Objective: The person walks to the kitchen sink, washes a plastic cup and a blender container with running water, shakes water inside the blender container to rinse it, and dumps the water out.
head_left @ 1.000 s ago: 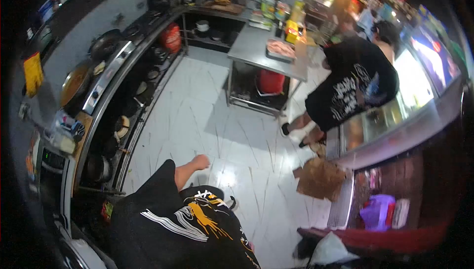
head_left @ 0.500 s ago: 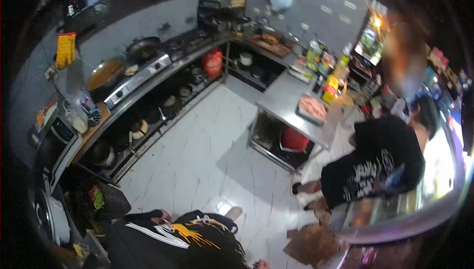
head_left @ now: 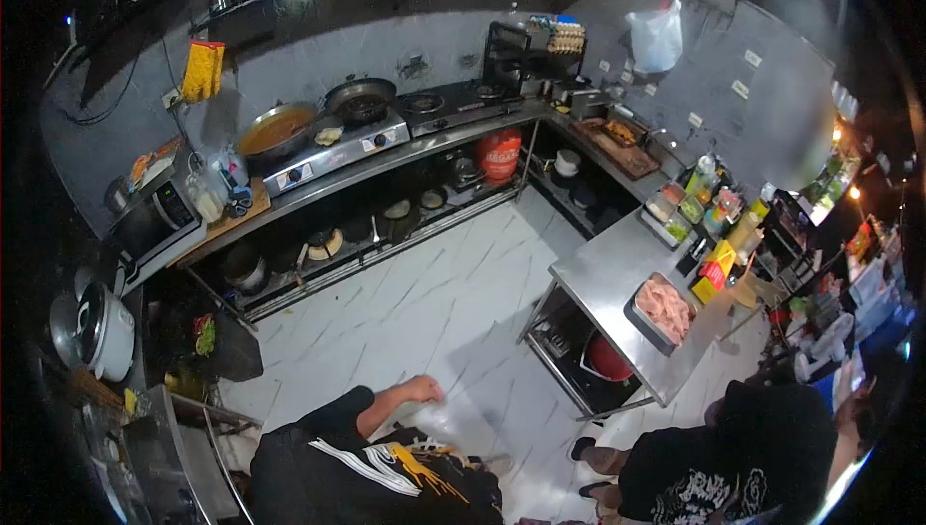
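My left hand (head_left: pixel 422 390) is held out in front of my black shirt (head_left: pixel 338 472), above the white floor. Its fingers look loosely curled, and I see nothing in them. No object touches this hand. My right hand is out of view. To the right, a metal table (head_left: pixel 606 265) carries a tray of pale pink raw meat (head_left: pixel 664 309), well away from my hand.
Another person in black (head_left: pixel 723 457) stands at the right, by the table. Along the back counter are a gas stove (head_left: pixel 386 144) and two wide pans, one with orange-brown contents (head_left: pixel 278 130). A rice cooker (head_left: pixel 111 332) and a microwave (head_left: pixel 159 216) stand left.
My view has swung, so the stove and table sit further right. My left arm has reached forward from beside my body. My right hand, at the bottom edge before, has left the view.
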{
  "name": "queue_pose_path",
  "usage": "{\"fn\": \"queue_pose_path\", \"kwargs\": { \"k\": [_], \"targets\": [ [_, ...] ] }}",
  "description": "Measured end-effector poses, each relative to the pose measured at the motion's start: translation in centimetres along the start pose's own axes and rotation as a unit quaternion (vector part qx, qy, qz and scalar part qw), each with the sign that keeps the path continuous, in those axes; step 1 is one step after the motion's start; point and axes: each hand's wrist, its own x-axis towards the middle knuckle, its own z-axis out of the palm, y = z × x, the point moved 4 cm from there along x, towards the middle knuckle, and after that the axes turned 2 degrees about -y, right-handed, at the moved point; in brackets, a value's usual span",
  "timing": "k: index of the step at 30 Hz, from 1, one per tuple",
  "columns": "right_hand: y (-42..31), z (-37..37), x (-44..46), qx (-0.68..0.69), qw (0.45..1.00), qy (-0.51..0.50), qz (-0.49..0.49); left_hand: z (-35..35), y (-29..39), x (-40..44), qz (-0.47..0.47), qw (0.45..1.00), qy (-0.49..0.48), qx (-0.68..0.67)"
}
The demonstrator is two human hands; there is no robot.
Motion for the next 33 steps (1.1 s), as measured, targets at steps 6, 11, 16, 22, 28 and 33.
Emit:
{"fn": "queue_pose_path", "kwargs": {
  "k": [6, 11, 16, 22, 28, 33],
  "targets": [
    [-5.4, -10.3, 1.2, 0.04, 0.998, 0.052, -0.026, 2.4, 4.0, 0.1, 0.002, 0.851, -0.06, -0.522],
    [-3.4, -7.3, 8.5, 0.211, 0.972, 0.096, 0.023, 6.0, 4.2, 0.4, -0.277, 0.822, 0.174, -0.467],
    [-9.3, -9.6, 9.0, 0.382, 0.876, -0.267, 0.124, 10.6, 6.7, 3.8, -0.173, 0.979, -0.009, -0.106],
    [-5.3, -12.7, 18.6, 0.094, 0.982, -0.16, 0.028, 12.2, 10.9, 14.5, -0.021, 0.951, -0.161, 0.262],
    [-3.5, -11.4, 24.4, 0.272, 0.945, -0.1, 0.15, 10.7, 17.4, 26.3, -0.267, 0.953, -0.017, -0.14],
    [-5.3, -14.8, 24.7, 0.307, 0.934, 0.042, 0.176, 12.3, 23.8, 35.3, -0.211, 0.972, -0.025, -0.103]
  ]
}}
